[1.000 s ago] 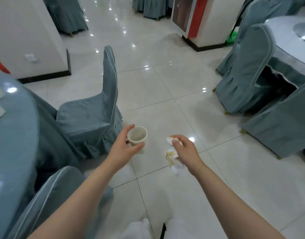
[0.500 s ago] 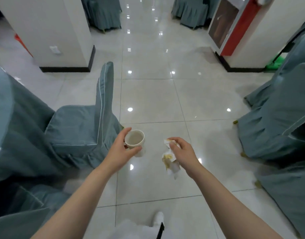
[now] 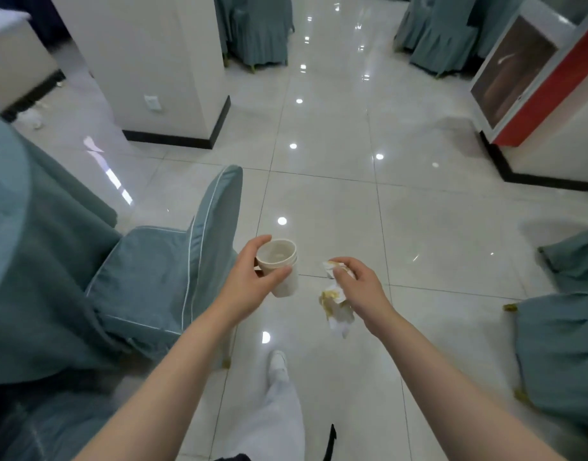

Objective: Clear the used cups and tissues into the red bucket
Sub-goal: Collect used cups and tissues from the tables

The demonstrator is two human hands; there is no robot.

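A: Starting at the far left, what's there?

B: A round table under a teal cloth (image 3: pixel 6 207), then a chair in a teal cover with white piping (image 3: pixel 172 261), its back toward the aisle.

A: And the left hand?

B: The left hand (image 3: pixel 249 284) is curled round a paper cup (image 3: pixel 281 266), thumb across the near side of the rim, fingers wrapped behind. The cup tips slightly, mouth toward the camera, and looks empty.

A: The right?

B: The right hand (image 3: pixel 360 287) pinches a crumpled tissue (image 3: pixel 335 304) with yellowish stains; most of it dangles below the fingers. Cup and tissue are held near each other, apart, above the glossy tiled floor (image 3: pixel 319 181).

A: Further right?

B: Another teal chair cover (image 3: pixel 558 347) at the edge, and a red-and-white cabinet (image 3: pixel 532 81) farther back. A white shoe (image 3: pixel 277 361) steps forward below the hands.
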